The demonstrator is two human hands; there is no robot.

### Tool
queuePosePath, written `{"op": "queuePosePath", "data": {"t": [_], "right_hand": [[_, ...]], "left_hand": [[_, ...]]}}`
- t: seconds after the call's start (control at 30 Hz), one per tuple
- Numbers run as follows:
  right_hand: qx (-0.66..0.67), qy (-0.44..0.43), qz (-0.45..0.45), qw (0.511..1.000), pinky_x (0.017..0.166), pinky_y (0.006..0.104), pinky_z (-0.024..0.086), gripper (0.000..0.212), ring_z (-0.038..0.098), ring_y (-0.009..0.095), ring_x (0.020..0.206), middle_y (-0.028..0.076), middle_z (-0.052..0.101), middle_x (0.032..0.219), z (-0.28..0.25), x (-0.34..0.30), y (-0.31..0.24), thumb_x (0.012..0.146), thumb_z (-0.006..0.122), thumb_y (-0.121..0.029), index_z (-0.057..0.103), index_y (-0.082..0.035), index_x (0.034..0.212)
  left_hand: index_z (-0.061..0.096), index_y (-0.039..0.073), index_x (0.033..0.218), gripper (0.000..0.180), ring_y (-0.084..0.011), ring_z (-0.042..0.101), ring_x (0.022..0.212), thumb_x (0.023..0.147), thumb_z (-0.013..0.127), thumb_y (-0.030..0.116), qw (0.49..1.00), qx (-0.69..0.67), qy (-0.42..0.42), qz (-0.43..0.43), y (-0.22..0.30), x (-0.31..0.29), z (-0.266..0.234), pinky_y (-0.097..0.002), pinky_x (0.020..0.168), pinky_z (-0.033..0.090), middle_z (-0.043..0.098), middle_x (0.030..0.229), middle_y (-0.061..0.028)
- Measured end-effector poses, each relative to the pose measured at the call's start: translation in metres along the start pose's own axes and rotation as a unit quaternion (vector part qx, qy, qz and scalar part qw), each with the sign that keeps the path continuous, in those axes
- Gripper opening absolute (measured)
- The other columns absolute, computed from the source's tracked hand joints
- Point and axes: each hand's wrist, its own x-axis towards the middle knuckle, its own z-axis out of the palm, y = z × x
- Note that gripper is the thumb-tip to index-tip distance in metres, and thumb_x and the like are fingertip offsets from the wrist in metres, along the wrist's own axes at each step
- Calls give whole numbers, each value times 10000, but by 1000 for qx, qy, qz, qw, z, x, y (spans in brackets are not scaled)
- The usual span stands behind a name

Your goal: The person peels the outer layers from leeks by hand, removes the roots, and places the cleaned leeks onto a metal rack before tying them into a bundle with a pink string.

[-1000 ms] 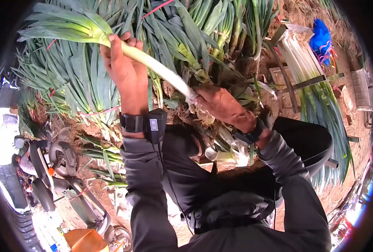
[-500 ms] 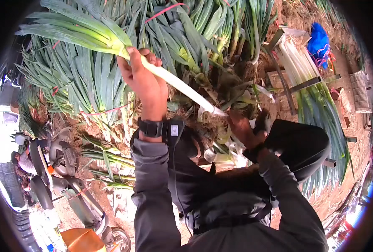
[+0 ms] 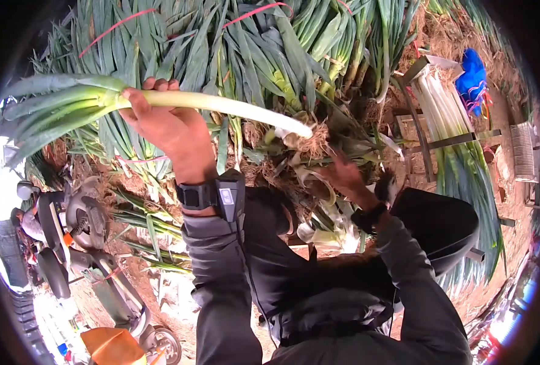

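Note:
My left hand [image 3: 173, 131] is closed round a leek [image 3: 227, 104] just below where its green leaves fan out. The leaves point to the left, and the white shaft runs right and slightly down to a tuft of brown roots. My right hand [image 3: 350, 179] is just below those roots, apart from the shaft. Its fingers are stretched toward the upper left and look loosely apart. Pale peeled leaf sheaths [image 3: 312, 181] lie by its fingertips, and more leek scraps [image 3: 337, 228] lie below, between my legs.
A large heap of leeks [image 3: 245, 61] with pink ties fills the far side. On the right, a metal rack [image 3: 443, 141] holds a bundle of trimmed leeks [image 3: 443, 106], beside a blue bag [image 3: 472, 76]. A motor scooter [image 3: 115, 298] stands at the left.
My left hand has moved left and slightly down with the leek, whose shaft is now closer to level. The root end has come away from my right hand, which has hardly moved.

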Motion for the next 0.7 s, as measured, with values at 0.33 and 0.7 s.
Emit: {"op": "queuePosePath", "data": {"t": [0.33,0.7], "right_hand": [[508,35,41,859,688,271,531,306,648,105,750,32,680,935,43,66,-134,986,672,-305,632,-80,1191],[60,-89,433,895,650,285,489,372,638,106,833,97,659,982,-33,-79,98,1024,562,-314,613,0,1215]], "left_hand": [[436,78,1051,216,-226,469,855,1056,497,284,997,-40,35,-50,-6,13,-26,-378,834,443,456,958,-65],[439,98,1192,276,-192,518,771,1016,599,237,999,-14,-41,30,-6,5,12,-361,713,466,539,938,-82]]}}
